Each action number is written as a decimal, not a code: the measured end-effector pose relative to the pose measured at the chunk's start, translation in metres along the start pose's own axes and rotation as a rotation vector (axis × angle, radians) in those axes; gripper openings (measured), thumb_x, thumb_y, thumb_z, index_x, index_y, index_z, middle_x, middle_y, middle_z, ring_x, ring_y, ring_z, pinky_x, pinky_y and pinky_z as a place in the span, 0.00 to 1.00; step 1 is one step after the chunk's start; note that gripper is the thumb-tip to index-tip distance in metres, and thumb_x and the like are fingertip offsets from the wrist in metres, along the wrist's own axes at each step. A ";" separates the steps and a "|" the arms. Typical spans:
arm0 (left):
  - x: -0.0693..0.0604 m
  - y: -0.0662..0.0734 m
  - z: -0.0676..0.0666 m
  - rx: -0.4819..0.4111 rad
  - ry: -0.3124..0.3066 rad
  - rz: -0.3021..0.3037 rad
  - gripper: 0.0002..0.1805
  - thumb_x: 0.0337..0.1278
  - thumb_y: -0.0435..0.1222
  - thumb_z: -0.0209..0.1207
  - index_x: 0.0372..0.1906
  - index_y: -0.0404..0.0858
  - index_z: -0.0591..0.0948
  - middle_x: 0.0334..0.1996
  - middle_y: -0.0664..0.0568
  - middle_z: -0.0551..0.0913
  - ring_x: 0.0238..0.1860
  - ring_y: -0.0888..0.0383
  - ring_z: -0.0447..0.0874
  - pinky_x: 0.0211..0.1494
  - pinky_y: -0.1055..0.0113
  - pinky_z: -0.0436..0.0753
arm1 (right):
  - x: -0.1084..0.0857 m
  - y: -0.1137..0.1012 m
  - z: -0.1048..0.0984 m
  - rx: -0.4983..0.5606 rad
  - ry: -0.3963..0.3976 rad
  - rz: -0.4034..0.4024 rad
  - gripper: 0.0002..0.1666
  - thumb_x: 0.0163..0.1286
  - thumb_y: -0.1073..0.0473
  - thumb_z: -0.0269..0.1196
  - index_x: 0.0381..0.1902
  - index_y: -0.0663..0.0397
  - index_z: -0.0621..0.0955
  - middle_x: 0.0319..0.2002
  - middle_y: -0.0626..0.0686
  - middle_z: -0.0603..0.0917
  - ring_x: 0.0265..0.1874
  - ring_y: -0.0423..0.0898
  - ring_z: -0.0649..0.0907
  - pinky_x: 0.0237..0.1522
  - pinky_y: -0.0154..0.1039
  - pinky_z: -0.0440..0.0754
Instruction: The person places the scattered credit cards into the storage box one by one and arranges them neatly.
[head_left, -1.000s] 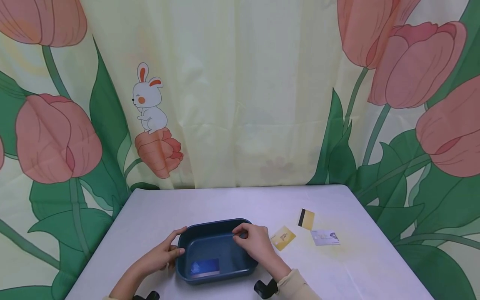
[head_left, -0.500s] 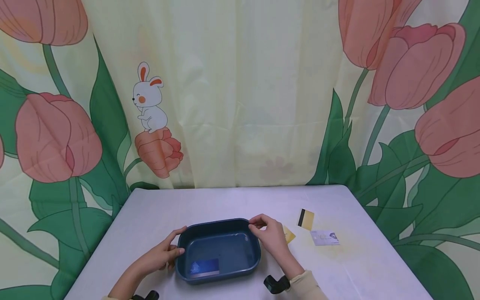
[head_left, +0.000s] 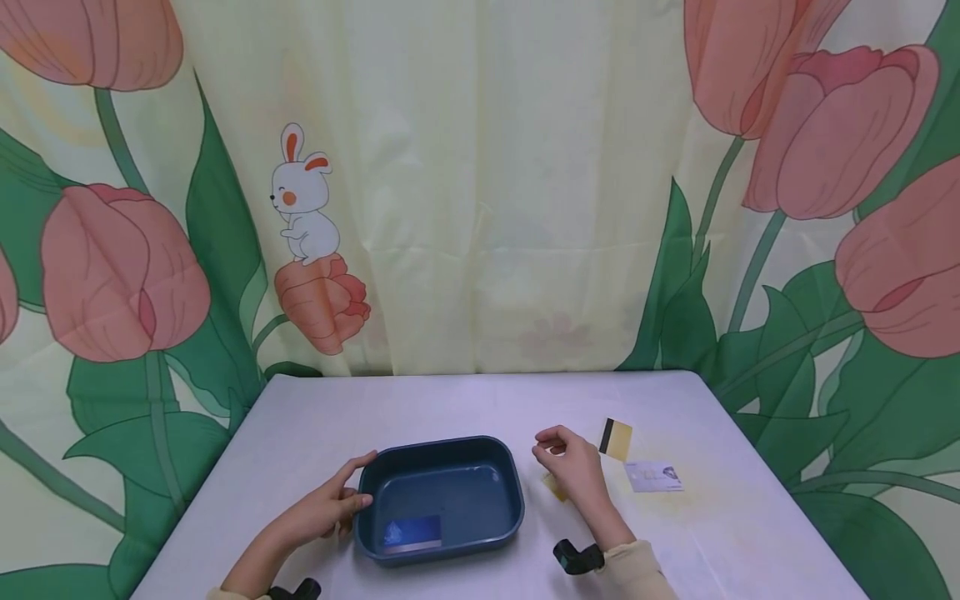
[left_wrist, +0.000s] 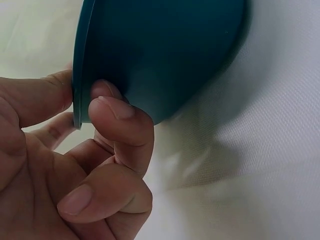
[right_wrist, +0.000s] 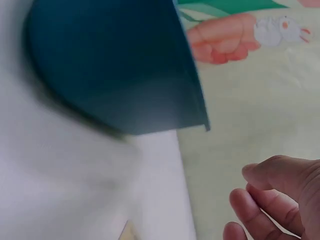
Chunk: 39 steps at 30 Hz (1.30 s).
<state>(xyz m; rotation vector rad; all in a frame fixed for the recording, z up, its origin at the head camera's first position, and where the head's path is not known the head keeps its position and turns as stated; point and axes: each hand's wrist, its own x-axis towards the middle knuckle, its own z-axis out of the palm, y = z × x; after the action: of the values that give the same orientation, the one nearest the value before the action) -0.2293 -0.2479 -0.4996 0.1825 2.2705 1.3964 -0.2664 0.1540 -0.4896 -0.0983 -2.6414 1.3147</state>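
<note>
A dark blue rectangular tray [head_left: 480, 508] with rounded corners sits on the table. My left hand [head_left: 326, 504] grips its left rim, the thumb on one side of the wall and curled fingers [left_wrist: 122, 122] on the other. Inside the tray, toward the front left, lies a blue card [head_left: 412, 533]. To the tray's right, my right hand [head_left: 576, 468] hovers with loosely bent fingers and nothing between them. Below it, a gold card [head_left: 556, 487] is mostly covered by the hand; only a corner of a yellowish card [right_wrist: 128, 231] shows in the right wrist view.
Farther right lie a gold card with a black stripe [head_left: 619, 440] and a pale lilac card [head_left: 654, 477] close together. The table has a white cloth [head_left: 450, 404]. Behind it hangs a curtain [head_left: 495, 208] printed with tulips and a rabbit. Each wrist carries a black camera.
My right hand has moved from over the tray's right part, across its rim, to above the gold card on the right. The left hand keeps its grip on the tray.
</note>
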 end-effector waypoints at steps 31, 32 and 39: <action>0.001 -0.003 0.000 0.008 -0.008 -0.001 0.41 0.78 0.41 0.56 0.84 0.45 0.48 0.25 0.50 0.78 0.23 0.54 0.74 0.24 0.67 0.66 | 0.013 0.066 -0.014 -0.094 -0.042 0.132 0.16 0.62 0.61 0.70 0.46 0.63 0.85 0.45 0.60 0.87 0.46 0.55 0.83 0.51 0.52 0.79; 0.000 -0.002 0.000 0.011 -0.006 -0.002 0.41 0.78 0.41 0.56 0.84 0.45 0.48 0.25 0.49 0.77 0.23 0.54 0.74 0.24 0.67 0.66 | 0.013 0.066 -0.014 -0.111 -0.049 0.140 0.17 0.62 0.61 0.71 0.47 0.63 0.85 0.46 0.61 0.87 0.46 0.55 0.83 0.53 0.53 0.79; 0.000 0.001 0.001 0.031 0.007 0.003 0.40 0.78 0.40 0.55 0.84 0.46 0.49 0.25 0.49 0.77 0.23 0.53 0.75 0.24 0.67 0.67 | 0.013 0.060 -0.010 -0.276 -0.103 0.147 0.33 0.56 0.56 0.79 0.56 0.67 0.82 0.53 0.67 0.83 0.48 0.58 0.80 0.55 0.57 0.79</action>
<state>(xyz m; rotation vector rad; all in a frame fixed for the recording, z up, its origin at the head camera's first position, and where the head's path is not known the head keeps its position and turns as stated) -0.2289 -0.2467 -0.4993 0.1914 2.3000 1.3655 -0.2786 0.1999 -0.5292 -0.2743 -2.9400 1.0094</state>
